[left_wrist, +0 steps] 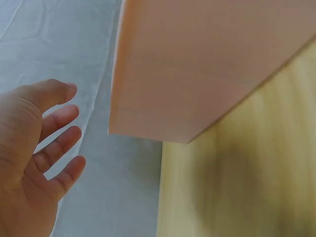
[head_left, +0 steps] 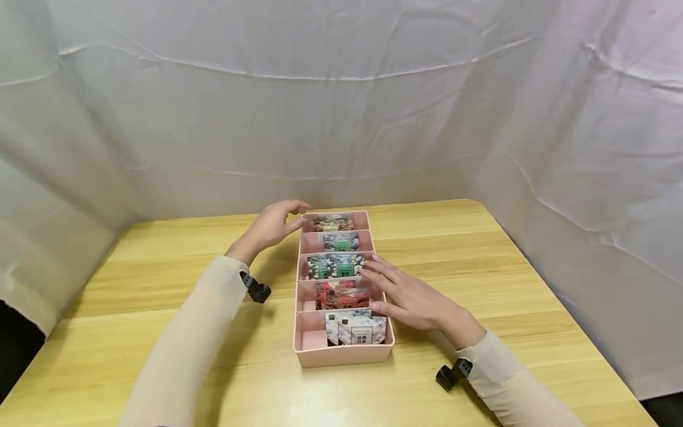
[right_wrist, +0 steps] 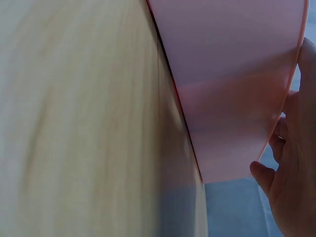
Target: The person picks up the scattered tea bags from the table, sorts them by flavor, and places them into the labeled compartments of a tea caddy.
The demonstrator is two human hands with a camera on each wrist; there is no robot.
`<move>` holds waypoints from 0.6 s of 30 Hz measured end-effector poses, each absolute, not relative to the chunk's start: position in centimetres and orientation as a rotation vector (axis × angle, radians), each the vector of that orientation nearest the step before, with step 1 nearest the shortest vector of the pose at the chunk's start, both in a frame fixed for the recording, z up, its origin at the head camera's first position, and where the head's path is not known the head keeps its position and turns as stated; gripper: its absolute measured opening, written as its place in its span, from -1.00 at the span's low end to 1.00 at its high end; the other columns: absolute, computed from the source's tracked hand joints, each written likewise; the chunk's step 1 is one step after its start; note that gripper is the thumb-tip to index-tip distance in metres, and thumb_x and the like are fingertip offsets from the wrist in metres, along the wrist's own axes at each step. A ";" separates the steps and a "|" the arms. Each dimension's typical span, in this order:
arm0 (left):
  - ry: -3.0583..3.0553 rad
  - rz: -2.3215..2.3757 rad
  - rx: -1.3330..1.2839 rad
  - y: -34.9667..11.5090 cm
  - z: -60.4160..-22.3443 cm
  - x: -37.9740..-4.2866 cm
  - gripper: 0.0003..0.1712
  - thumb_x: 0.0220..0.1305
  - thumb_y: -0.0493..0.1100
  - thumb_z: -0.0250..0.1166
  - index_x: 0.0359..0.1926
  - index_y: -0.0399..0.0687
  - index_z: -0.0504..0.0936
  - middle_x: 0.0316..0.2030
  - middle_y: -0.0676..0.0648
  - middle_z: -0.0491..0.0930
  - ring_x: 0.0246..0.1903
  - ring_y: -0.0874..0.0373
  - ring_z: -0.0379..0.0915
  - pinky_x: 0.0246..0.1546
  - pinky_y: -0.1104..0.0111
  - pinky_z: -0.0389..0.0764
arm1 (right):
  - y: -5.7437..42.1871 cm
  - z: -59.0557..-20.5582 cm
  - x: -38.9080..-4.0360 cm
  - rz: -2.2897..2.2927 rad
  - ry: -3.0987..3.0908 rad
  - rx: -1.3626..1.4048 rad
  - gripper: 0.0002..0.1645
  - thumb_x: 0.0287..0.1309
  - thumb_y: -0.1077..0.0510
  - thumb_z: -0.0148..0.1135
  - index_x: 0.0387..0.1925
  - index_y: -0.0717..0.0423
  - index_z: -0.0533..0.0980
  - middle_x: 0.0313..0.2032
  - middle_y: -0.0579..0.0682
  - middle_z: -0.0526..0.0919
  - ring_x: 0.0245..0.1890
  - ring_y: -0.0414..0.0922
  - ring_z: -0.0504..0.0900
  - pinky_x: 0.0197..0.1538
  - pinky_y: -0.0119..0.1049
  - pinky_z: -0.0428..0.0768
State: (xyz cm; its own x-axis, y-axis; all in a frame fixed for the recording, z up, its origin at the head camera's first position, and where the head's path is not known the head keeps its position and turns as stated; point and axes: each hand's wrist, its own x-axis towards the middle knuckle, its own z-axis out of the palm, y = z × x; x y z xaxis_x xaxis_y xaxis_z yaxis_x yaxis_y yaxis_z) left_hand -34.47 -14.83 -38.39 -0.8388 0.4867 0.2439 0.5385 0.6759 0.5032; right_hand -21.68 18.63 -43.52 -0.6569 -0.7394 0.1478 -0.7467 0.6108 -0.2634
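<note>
A long pink box [head_left: 344,357] with several compartments stands lengthwise on the table, holding small flat packets. White packets [head_left: 363,330] lean in the nearest compartment, red packets [head_left: 341,298] in the one behind. Farther back come green-labelled packets [head_left: 345,268], a blue-grey packet with a green label [head_left: 342,243], and a brownish packet [head_left: 333,223] at the far end. My left hand [head_left: 273,226] is beside the far left corner, fingers loosely bent and holding nothing. My right hand [head_left: 411,298] lies along the right side, its extended fingers over the rim by the green-labelled and red packets.
The wooden table [head_left: 427,237] extends on both sides of the box. A pale cloth curtain [head_left: 320,130] hangs behind the table and along its sides. Each wrist wears a small black camera, one on the left sleeve [head_left: 187,338] and one on the right sleeve [head_left: 517,379].
</note>
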 end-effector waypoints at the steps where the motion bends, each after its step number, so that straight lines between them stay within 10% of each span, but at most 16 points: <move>1: -2.793 -0.879 -0.860 -15.0 -38.5 -34.3 -0.58 0.39 -0.18 0.23 0.22 -0.17 0.51 0.16 -0.18 0.52 0.15 -0.13 0.40 0.20 -0.05 0.39 | 18.7 -43.5 -21.7 0.470 -2.800 1.290 -0.17 0.43 -0.30 -0.14 0.54 -0.04 -0.01 0.53 0.03 -0.08 0.51 -0.04 -0.17 0.40 0.06 0.18; 18: -2.828 -0.772 -0.775 -18.4 -40.6 -30.8 -0.47 0.40 0.05 0.21 0.28 -0.10 0.47 0.26 -0.21 0.41 0.30 -0.18 0.23 0.33 -0.10 0.19 | 20.8 -42.5 -23.1 0.507 -2.746 1.232 -0.13 0.41 -0.18 0.02 0.54 0.08 -0.04 0.52 0.10 -0.09 0.49 0.11 -0.10 0.39 0.16 0.13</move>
State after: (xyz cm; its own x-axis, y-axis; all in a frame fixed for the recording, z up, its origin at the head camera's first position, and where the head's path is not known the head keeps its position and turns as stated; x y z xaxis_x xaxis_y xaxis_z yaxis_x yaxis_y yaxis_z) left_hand -30.80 -18.42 -40.58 -0.8636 0.4478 0.2316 0.5033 0.7403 0.4456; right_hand -23.12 20.81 -42.54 -0.6707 -0.7103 0.2137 -0.7397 0.6196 -0.2625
